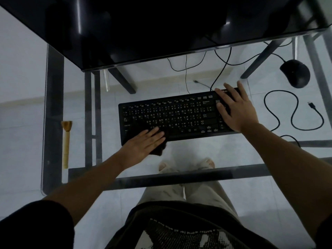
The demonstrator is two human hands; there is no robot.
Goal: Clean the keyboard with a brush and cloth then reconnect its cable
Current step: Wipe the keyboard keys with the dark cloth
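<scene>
Head view shows the black keyboard (172,115) lying flat in the middle of the glass desk (251,151), just in front of the monitor (143,29). Your left hand (142,144) has no grip closed: its fingers lie straight, pressing a dark cloth (159,150) onto the near-left keys. Your right hand (235,108) rests spread over the right end and steadies the board rather than clasping it.

Expect the keyboard to be light and stiff, and likely to skate on smooth glass, so brace it at the end as you do now. The keys give under pressure, so wipe lightly. The cloth is soft and limp, and a flat palm should carry it well.

A loose cable (294,112) snakes at the right, its plug (312,106) lying free near the mouse (296,72). Take it by the plug body, not the cord. The wooden-handled brush (66,142) lies well apart at the left.

Most of the cloth is hidden under your hand, black on black. The cable's near end runs under your right forearm, so you cannot tell that it belongs to the keyboard. No socket is visible.
</scene>
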